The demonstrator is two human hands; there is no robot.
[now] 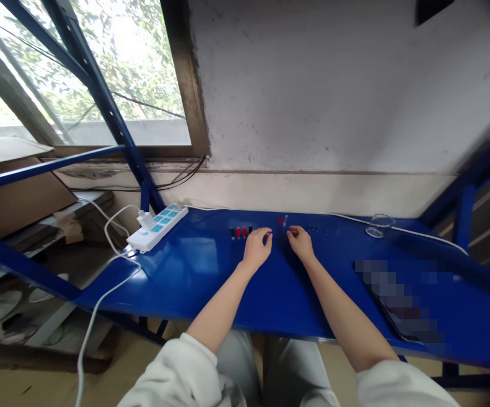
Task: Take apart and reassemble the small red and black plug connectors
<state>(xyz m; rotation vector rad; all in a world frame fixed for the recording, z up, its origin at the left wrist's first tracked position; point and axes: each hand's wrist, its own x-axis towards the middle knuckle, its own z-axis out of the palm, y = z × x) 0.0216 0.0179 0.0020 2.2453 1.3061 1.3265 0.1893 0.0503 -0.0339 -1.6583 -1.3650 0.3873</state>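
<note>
Over the blue tabletop (215, 282), my left hand (257, 247) is curved, with thumb and index finger apart and nothing visible between them. Just left of it stand several small cylinders in a row, among them a black one (232, 233) and a red one (239, 232); a dark one is partly behind my fingers. My right hand (300, 242) has its fingers curled together; whatever they may hold is too small to make out. A red piece (280, 221) and a clear piece (286, 220) are just beyond it. Tiny clear pieces (314, 228) lie to its right.
A white power strip (160, 227) with a plug and cable is at the table's left end. A clear round container (379, 226) is at the back right, near a white cable (427, 236). A dark flat object (387, 305), partly blurred, lies at right. Blue frame posts flank the table.
</note>
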